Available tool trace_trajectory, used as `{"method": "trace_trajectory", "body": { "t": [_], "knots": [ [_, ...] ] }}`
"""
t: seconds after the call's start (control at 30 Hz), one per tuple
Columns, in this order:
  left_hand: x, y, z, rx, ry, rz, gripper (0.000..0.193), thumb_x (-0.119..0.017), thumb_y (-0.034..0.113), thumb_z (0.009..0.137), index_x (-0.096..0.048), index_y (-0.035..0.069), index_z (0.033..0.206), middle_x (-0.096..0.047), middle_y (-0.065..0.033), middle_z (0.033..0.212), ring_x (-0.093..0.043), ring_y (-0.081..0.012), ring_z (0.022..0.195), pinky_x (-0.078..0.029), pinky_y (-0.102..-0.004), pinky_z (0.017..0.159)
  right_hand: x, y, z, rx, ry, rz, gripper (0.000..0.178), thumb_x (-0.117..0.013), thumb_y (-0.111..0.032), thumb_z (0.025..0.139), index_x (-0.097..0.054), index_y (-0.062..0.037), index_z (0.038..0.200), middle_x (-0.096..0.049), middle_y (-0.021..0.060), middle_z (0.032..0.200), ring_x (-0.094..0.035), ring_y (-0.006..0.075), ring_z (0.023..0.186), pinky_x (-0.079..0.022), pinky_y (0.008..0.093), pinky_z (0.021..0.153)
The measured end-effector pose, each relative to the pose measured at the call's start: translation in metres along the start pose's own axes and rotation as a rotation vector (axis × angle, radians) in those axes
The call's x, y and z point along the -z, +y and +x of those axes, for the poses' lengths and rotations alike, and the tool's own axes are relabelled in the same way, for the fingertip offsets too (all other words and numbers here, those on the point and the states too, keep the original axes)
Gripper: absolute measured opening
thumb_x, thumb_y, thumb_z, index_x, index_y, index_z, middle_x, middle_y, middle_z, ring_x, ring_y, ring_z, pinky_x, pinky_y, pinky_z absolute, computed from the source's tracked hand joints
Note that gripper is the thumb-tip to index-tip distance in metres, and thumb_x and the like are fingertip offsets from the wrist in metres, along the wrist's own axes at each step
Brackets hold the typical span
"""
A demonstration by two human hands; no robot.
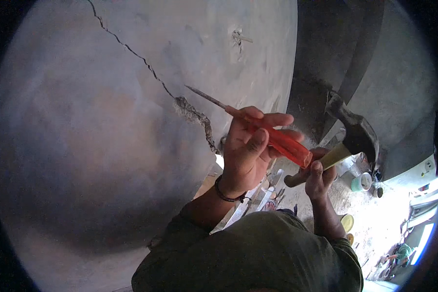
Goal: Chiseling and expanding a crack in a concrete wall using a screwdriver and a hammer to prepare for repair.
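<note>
My left hand [246, 153] is raised in front of the grey wall, its fingers closed round the red see-through handle of a screwdriver [291, 149]. The thin shank slants up and left, and its tip appears over the wall just above a chipped-out part of the crack [192, 113]. To the right, my right hand [320, 179] grips a claw hammer [359, 132] by its pale yellowish handle. The dark hammer head points upward, with the claw curving down at the right. The butt of the screwdriver handle overlaps the view of my right hand's fingers.
A thin crack [126, 47] runs from the chipped part up to the wall's top left. A small peg [246, 38] sticks out of a broken spot. Far below, a white bucket [361, 182] and a yellow round lid [346, 223] lie about the floor, near pale ladder-like bars [264, 197].
</note>
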State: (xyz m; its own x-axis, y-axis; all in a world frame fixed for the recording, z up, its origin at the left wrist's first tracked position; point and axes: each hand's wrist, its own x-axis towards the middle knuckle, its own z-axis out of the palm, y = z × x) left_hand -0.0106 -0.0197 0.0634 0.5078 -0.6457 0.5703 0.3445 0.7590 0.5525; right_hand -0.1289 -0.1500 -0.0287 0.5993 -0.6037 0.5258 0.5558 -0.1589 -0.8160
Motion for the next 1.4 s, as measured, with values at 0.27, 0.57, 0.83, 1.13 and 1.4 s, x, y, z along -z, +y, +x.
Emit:
{"method": "trace_trajectory", "body": {
  "t": [0.27, 0.57, 0.83, 1.13, 1.4],
  "knots": [
    [-0.006, 0.002, -0.001, -0.129, 0.014, -0.105, 0.023, -0.043, 0.011, 0.095, -0.037, 0.008, 0.116, -0.054, -0.017, 0.107, -0.056, -0.0389, 0.105, -0.055, -0.0477, 0.084, 0.011, 0.0, -0.004, -0.069, 0.037, -0.017, 0.049, -0.058, -0.04, 0.087, -0.048, 0.0047, 0.102, -0.048, 0.0035, 0.06, -0.047, 0.0104, 0.047, -0.037, 0.0236, 0.043],
    [-0.012, 0.011, 0.006, -0.119, -0.043, -0.129, 0.021, -0.043, 0.017, 0.096, -0.045, 0.011, 0.115, -0.055, -0.0105, 0.107, -0.054, -0.0365, 0.108, -0.049, -0.0507, 0.091, 0.013, -0.02, -0.015, 0.002, -0.019, 0.033, 0.048, -0.054, -0.043, 0.088, -0.042, -0.0007, 0.107, -0.048, 0.0056, 0.062, -0.045, 0.0122, 0.045, -0.038, 0.0252, 0.041],
    [-0.026, 0.021, 0.017, -0.194, -0.021, -0.227, 0.02, -0.039, 0.014, 0.097, -0.046, 0.007, 0.114, -0.055, -0.0106, 0.109, -0.052, -0.0348, 0.113, -0.048, -0.0502, 0.091, 0.011, -0.056, -0.025, 0.199, -0.038, 0.051, 0.047, -0.053, -0.047, 0.088, -0.042, -0.0032, 0.1, -0.052, 0.009, 0.066, -0.048, 0.0154, 0.049, -0.04, 0.027, 0.044],
    [-0.026, 0.01, 0.028, -0.253, -0.095, -0.245, 0.019, -0.038, 0.013, 0.097, -0.047, 0.008, 0.113, -0.056, -0.0117, 0.109, -0.051, -0.0358, 0.114, -0.049, -0.0513, 0.092, 0.017, -0.069, -0.024, 0.12, -0.225, -0.299, 0.037, -0.058, -0.032, 0.088, -0.049, 0.0018, 0.099, -0.054, 0.0071, 0.063, -0.05, 0.0125, 0.047, -0.039, 0.0254, 0.043],
    [-0.024, 0.022, 0.023, -0.23, -0.127, -0.293, 0.019, -0.038, 0.014, 0.097, -0.048, 0.006, 0.111, -0.054, -0.0108, 0.11, -0.05, -0.0342, 0.115, -0.049, -0.0493, 0.093, 0.014, -0.094, -0.004, 0.439, 0.051, 0.056, 0.043, -0.049, -0.043, 0.091, -0.043, -0.0014, 0.098, -0.051, 0.008, 0.063, -0.046, 0.0142, 0.042, -0.038, 0.0269, 0.036]
  ]
}}
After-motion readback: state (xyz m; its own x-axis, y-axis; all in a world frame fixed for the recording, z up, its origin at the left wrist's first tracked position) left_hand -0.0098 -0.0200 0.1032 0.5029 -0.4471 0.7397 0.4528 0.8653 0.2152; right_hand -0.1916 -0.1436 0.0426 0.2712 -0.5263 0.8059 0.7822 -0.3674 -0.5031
